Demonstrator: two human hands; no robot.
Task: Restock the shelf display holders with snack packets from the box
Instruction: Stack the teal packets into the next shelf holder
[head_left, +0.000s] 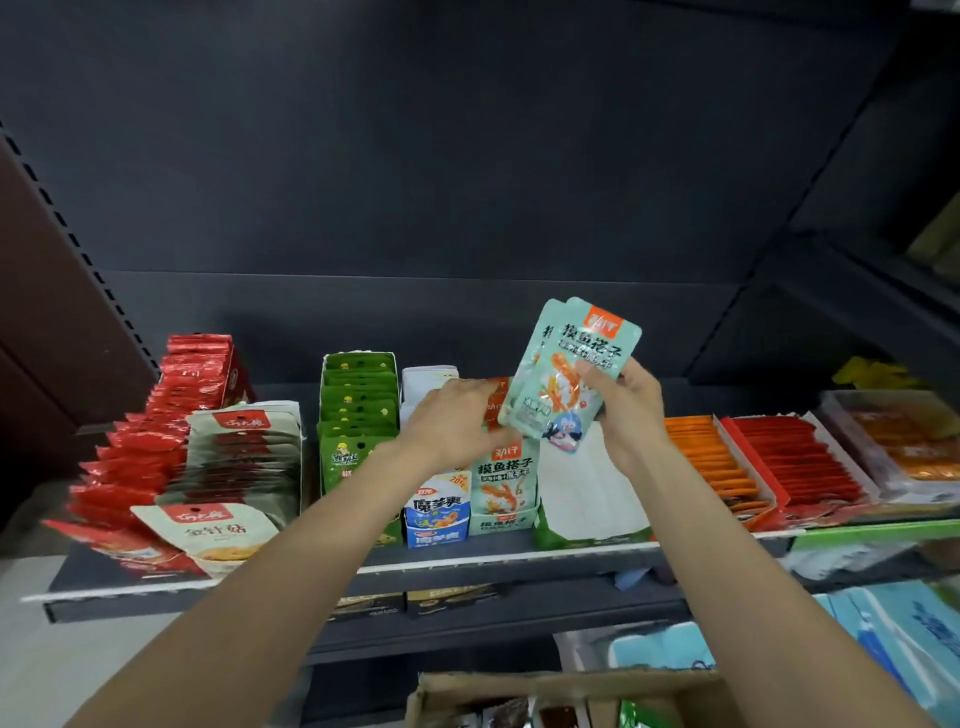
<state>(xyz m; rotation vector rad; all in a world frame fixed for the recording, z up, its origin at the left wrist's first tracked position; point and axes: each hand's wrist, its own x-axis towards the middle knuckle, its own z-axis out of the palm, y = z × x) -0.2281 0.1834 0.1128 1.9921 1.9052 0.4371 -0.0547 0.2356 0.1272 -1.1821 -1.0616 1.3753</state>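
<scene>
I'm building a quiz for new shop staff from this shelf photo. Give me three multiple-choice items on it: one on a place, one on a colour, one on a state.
1. Where is the brown cardboard box?
A. below the shelf, at the bottom edge
B. on the shelf
C. on the top shelf

2. What colour are the packets at the shelf's far left?
A. blue
B. red
C. white

3. What is the right hand doing?
A. hanging idle
B. pressing the shelf
C. holding mint-green snack packets

Answers:
1 A, the brown cardboard box sits under the dark shelf.
2 B, the far-left packets are red.
3 C, the right hand has its grip on the mint-green snack packets.
</scene>
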